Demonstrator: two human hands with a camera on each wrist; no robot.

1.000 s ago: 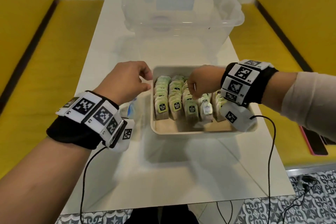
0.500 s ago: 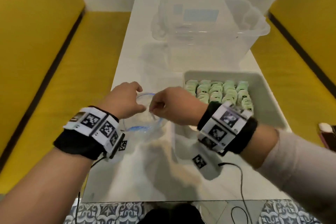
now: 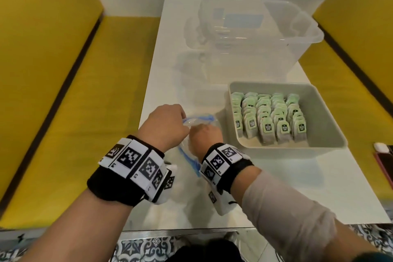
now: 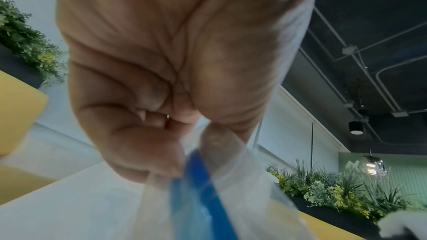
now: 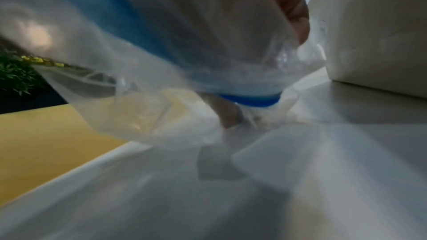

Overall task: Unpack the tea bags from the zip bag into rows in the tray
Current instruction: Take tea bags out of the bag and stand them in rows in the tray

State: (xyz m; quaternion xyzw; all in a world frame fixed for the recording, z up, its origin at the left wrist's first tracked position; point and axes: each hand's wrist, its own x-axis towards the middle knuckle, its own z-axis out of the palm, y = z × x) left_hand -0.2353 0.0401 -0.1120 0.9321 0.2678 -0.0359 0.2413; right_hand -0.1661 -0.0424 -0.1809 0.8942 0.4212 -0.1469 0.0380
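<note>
- The zip bag point(image 3: 192, 132) lies on the white worktop point(image 3: 265, 187), just to the left of the grey tray point(image 3: 331, 134); both hands are at its blue-edged mouth.
- The left hand point(image 3: 168, 125) has its fingers point(image 4: 148, 154) curled and pinching the blue zip strip, plain in the left wrist view.
- The right hand point(image 3: 205, 137) reaches into the mouth of the bag; film covers most of the right wrist view, and one fingertip shows pressed down through the plastic, so whether these fingers grasp a tea bag I cannot tell.
- The tea bags point(image 3: 270, 119) already unpacked stand upright in five rows inside the tray, towards its left and far side; bare floor remains along its right side and near edge.
- Judged risk: the thin, slack film could cling to the reaching hand and come up with it, or the pinched rim could slip and let the mouth fall shut.
- Judged risk: the bag lies near the tray's left wall, so a hasty hand crossing over could topple the nearest row, as the sachets only lean on each other.
- The worktop is smooth and glossy, so the bag may slide if it is not pinned.
- Beyond the tray stands a clear plastic tub point(image 3: 276, 34); yellow bench seats point(image 3: 53, 91) flank the worktop, with patterned floor tiles below and green planters seen from the wrists.
</note>
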